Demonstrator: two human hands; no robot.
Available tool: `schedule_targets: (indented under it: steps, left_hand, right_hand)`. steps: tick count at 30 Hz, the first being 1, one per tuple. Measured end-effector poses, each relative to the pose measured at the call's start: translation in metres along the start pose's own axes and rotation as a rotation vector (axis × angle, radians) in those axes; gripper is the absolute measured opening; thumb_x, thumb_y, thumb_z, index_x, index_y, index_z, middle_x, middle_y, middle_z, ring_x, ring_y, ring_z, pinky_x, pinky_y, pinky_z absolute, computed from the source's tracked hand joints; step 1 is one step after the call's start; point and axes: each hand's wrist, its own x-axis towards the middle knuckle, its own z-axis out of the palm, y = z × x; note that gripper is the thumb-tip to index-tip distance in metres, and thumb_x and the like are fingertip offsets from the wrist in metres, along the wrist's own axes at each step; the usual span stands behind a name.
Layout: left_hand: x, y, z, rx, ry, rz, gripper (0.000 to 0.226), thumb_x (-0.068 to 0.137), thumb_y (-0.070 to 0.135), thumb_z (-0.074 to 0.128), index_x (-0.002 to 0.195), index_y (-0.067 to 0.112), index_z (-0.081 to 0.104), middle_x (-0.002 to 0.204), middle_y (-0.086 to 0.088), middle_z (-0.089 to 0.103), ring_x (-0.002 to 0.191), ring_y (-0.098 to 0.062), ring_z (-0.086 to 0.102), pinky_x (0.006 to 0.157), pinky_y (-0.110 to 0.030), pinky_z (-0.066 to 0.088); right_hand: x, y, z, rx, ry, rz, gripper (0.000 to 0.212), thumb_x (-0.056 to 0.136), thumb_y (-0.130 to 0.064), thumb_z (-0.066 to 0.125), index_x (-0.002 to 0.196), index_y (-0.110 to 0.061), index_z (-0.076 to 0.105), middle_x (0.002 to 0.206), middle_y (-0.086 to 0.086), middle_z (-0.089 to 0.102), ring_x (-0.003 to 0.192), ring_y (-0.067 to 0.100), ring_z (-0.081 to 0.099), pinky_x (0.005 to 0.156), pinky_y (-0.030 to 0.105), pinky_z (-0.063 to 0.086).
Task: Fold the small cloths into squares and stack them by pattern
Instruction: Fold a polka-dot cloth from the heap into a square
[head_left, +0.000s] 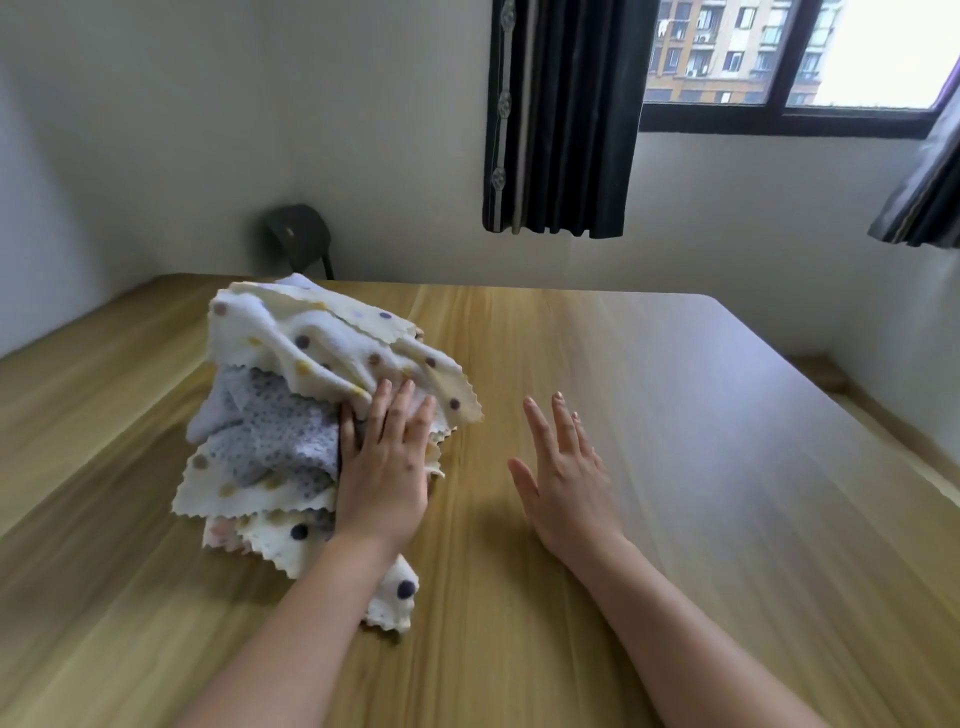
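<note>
On the left half of the light wooden table (675, 467), nearer its far edge than its near one: a loose heap of small pinked-edge cloths (244, 499), unfolded and crumpled together.

- Top layer: a cream cloth with purple, brown and yellow dots (311, 332), draped over the heap and sagging toward the middle of the table.
- Beneath it, on the side facing the left edge: a pale lavender cloth with fine grey speckles (275, 431), bunched.
- Lower layers are more cream dotted pieces. One cream corner with a dark dot (400, 590) trails out toward the near edge, under the left wrist.

Left hand (384, 467): flat against the heap's right flank, fingers straight and together, pressing on the cream cloth, thumb against the speckled one. Nothing is gripped.

Right hand (563, 483): spread wide, palm down, over bare wood near the middle of the table, apart from the heap. It holds nothing, and a shadow lies under it.

Beyond the far edge: a dark chair back (298, 234) against the white wall, and a dark curtain (563, 114) beside a dark-framed window (779, 111).
</note>
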Motion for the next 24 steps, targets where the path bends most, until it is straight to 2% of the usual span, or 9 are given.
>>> schedule_targets:
  steps: [6, 9, 12, 15, 17, 20, 22, 23, 24]
  left_hand:
    - [-0.012, -0.043, -0.013, -0.065, 0.004, 0.105, 0.055, 0.070, -0.007, 0.061, 0.119, 0.018, 0.061, 0.139, 0.000, 0.051, 0.138, -0.023, 0.034, 0.107, -0.055, 0.027]
    - [-0.018, -0.063, -0.019, -0.116, 0.020, 0.118, 0.044, 0.064, -0.011, 0.067, 0.098, 0.017, 0.067, 0.120, 0.001, 0.062, 0.127, -0.024, 0.047, 0.102, -0.053, 0.034]
    - [-0.016, -0.072, -0.023, -0.193, 0.072, 0.065, 0.018, 0.069, 0.010, 0.058, 0.084, 0.018, 0.063, 0.096, 0.005, 0.064, 0.110, -0.020, 0.056, 0.102, -0.042, 0.035]
    - [-0.007, -0.067, -0.025, -0.257, 0.116, 0.031, 0.017, 0.073, 0.031, 0.047, 0.077, 0.019, 0.057, 0.078, 0.010, 0.055, 0.089, -0.016, 0.054, 0.086, -0.038, 0.043]
    - [-0.005, -0.064, -0.024, -0.287, 0.146, 0.026, 0.012, 0.073, 0.029, 0.053, 0.074, 0.018, 0.056, 0.073, 0.012, 0.049, 0.081, -0.016, 0.052, 0.078, -0.037, 0.046]
    - [-0.006, -0.066, -0.019, -0.310, 0.176, 0.036, 0.008, 0.070, 0.020, 0.061, 0.075, 0.016, 0.058, 0.072, 0.014, 0.043, 0.078, -0.015, 0.049, 0.072, -0.037, 0.049]
    - [-0.008, -0.069, -0.014, -0.297, 0.195, 0.049, 0.012, 0.072, 0.025, 0.057, 0.080, 0.017, 0.059, 0.074, 0.015, 0.046, 0.080, -0.014, 0.050, 0.076, -0.036, 0.046]
    - [-0.008, -0.071, -0.013, -0.289, 0.199, 0.047, 0.017, 0.073, 0.029, 0.054, 0.085, 0.019, 0.060, 0.077, 0.013, 0.051, 0.083, -0.014, 0.051, 0.082, -0.034, 0.043]
    - [-0.007, -0.072, -0.012, -0.288, 0.204, 0.045, 0.023, 0.073, 0.033, 0.052, 0.090, 0.019, 0.061, 0.082, 0.011, 0.055, 0.088, -0.015, 0.052, 0.088, -0.032, 0.038]
  right_hand:
    - [-0.012, -0.002, -0.004, 0.015, -0.031, -0.063, 0.066, 0.100, -0.049, 0.036, 0.152, -0.037, -0.002, 0.162, -0.002, -0.005, 0.149, 0.020, 0.007, 0.117, 0.035, 0.020]
    - [-0.015, -0.012, -0.006, 0.020, -0.046, -0.108, 0.065, 0.100, -0.044, 0.040, 0.153, -0.035, 0.002, 0.162, -0.002, 0.002, 0.148, 0.020, 0.012, 0.116, 0.036, 0.022]
    - [-0.012, -0.029, -0.005, 0.043, -0.065, -0.145, 0.065, 0.100, -0.040, 0.043, 0.153, -0.034, 0.008, 0.161, -0.002, 0.011, 0.146, 0.019, 0.018, 0.116, 0.036, 0.025]
    - [0.002, -0.049, 0.002, 0.085, -0.043, -0.191, 0.060, 0.099, -0.039, 0.045, 0.151, -0.031, 0.017, 0.155, -0.004, 0.030, 0.140, 0.017, 0.032, 0.110, 0.034, 0.032]
    - [0.015, -0.067, 0.008, 0.226, -0.042, -0.142, 0.055, 0.098, -0.040, 0.046, 0.148, -0.029, 0.027, 0.143, -0.005, 0.047, 0.131, 0.017, 0.043, 0.106, 0.035, 0.036]
    - [0.039, -0.091, 0.025, 0.568, -0.049, 0.066, 0.046, 0.093, -0.038, 0.054, 0.136, -0.028, 0.043, 0.106, -0.009, 0.065, 0.105, 0.016, 0.060, 0.095, 0.038, 0.045]
    - [0.049, -0.098, 0.036, 0.635, 0.020, 0.115, 0.019, 0.088, -0.028, 0.060, 0.106, -0.023, 0.060, 0.079, -0.011, 0.060, 0.079, 0.014, 0.061, 0.078, 0.035, 0.049]
    - [0.053, -0.099, 0.039, 0.672, 0.070, 0.133, 0.005, 0.086, -0.022, 0.061, 0.085, -0.019, 0.058, 0.068, -0.010, 0.055, 0.066, 0.012, 0.055, 0.066, 0.031, 0.046]
    - [0.056, -0.099, 0.041, 0.714, 0.114, 0.157, 0.017, 0.087, -0.018, 0.061, 0.072, -0.015, 0.052, 0.061, -0.008, 0.051, 0.057, 0.009, 0.049, 0.058, 0.027, 0.041]
